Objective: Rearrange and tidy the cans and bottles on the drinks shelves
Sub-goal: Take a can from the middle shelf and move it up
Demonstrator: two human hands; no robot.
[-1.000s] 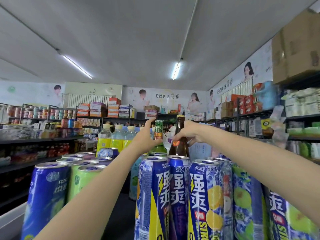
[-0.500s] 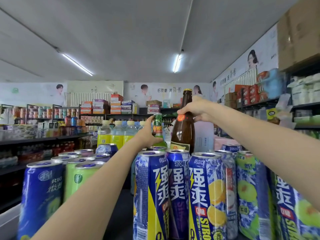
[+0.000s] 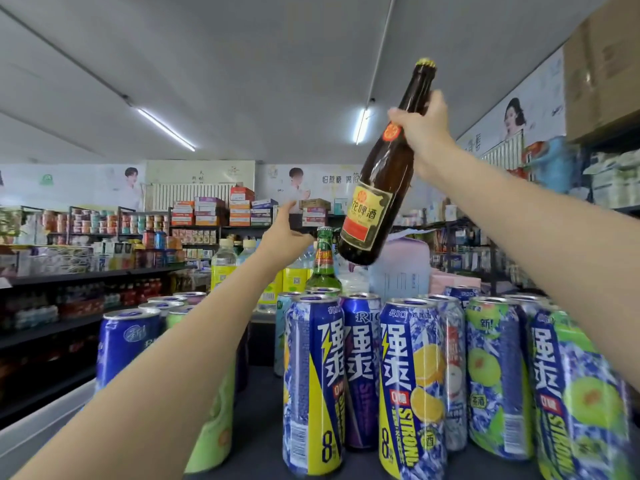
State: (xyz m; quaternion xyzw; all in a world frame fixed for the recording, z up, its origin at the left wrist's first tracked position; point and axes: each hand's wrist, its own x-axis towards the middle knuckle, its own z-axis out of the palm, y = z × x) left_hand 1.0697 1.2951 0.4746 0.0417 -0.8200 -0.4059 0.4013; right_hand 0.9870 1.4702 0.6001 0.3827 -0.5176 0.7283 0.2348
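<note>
In the head view the right hand (image 3: 424,133) has its grip clamped round the neck of the brown beer bottle (image 3: 381,188), held aloft above the cans (image 3: 408,382), its long axis tilted, cap up-right and base down-left. The left hand (image 3: 285,237), fingers apart and holding nothing, hovers just beside the green bottle (image 3: 323,265) on the shelf (image 3: 263,438), so it is the nearer hand to that bottle, directly below the brown one's base.

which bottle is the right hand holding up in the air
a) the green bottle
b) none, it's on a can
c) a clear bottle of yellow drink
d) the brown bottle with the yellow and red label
d: the right hand grips the neck of the brown bottle, tilted and lifted clear above the cans, while the green bottle stands behind them.
</note>
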